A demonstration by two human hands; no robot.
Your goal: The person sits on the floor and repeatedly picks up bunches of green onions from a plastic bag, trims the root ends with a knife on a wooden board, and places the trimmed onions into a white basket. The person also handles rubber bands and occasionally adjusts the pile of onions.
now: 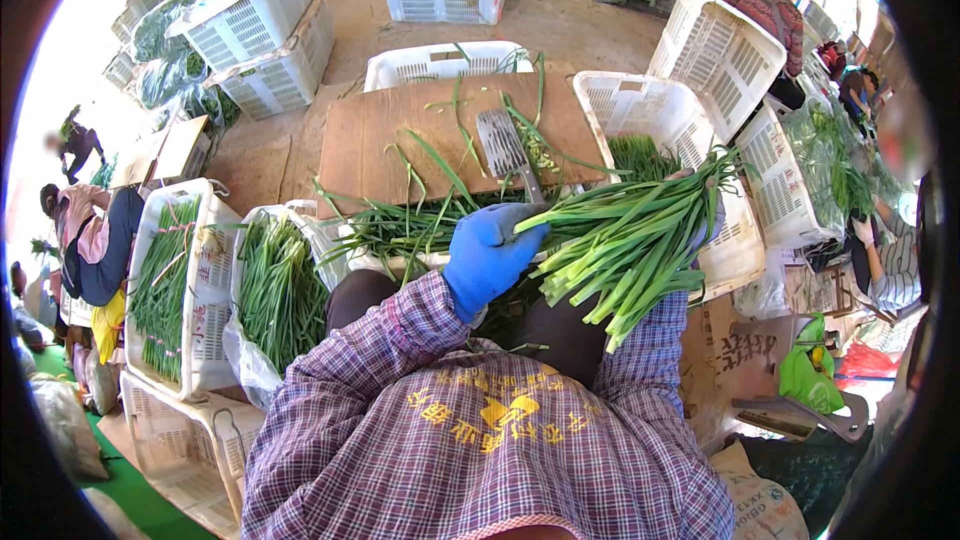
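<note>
A thick bunch of garlic chives lies across my right hand, mostly hidden by the leaves, with its fingers wrapped around the far right part. The pale cut ends point left and toward me. My left hand, in a blue knit glove, is closed at the bunch's left side, its thumb and fingers pinching stalks there. Just beyond that glove, a cleaver with bits of green on its blade lies on a wooden board, its handle toward me. Loose chives spread along the board's near edge.
White plastic crates stand around: one with chives at right, another with tied bunches at left. Beside the latter is a plastic bag of chives. Stacked crates rise at back left. People sit at both sides. A green bag is lower right.
</note>
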